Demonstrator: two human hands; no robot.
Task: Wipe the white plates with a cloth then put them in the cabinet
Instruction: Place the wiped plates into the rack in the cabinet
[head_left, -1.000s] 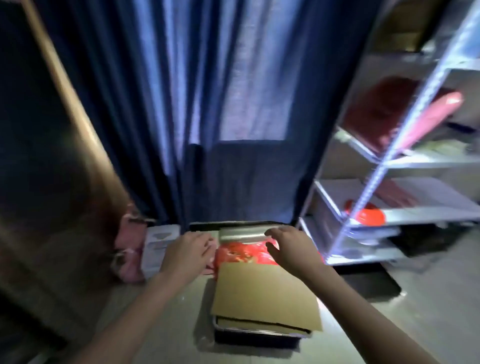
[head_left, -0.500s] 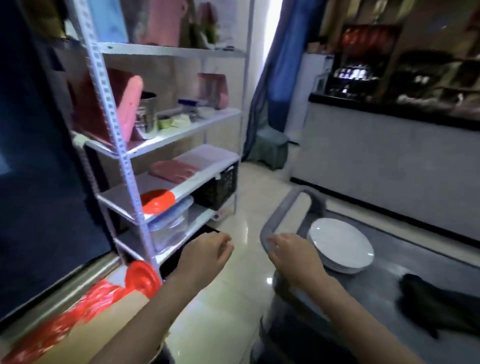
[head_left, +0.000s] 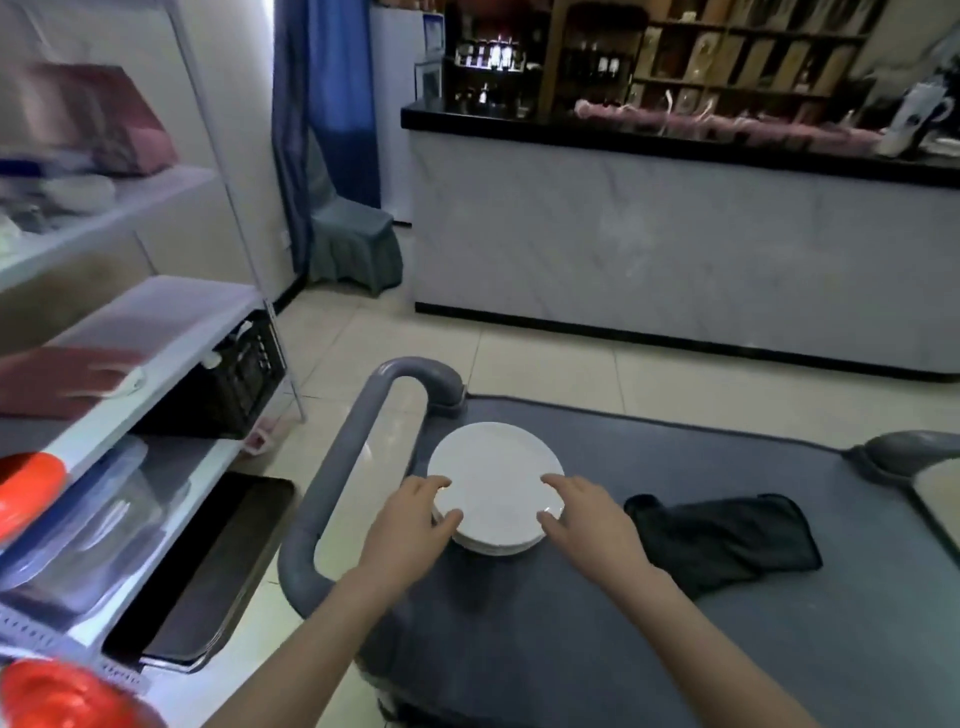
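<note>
**Grey cart (head_left: 675, 649) carries the plates; wiping looks unstarted**

Nearest, both forearms reach out over the cart. The left grip (head_left: 410, 535) curls onto the left rim of the stack of white plates (head_left: 493, 483), fingers on top and thumb at the near edge. The right grip (head_left: 592, 525) takes the right rim likewise, so the stack sits between the two grips, resting on the cart. Just right of the right grip lies the dark cloth (head_left: 727, 535), crumpled and unheld. Left of the left grip curves the cart handle (head_left: 337, 467), with a shelf rack (head_left: 156, 322) past it. Far beyond both grips stands a marble-fronted bar (head_left: 675, 249). By my judgement the job is at its outset: no plate is separated from the stack, and I cannot tell which cabinet is meant.
</note>
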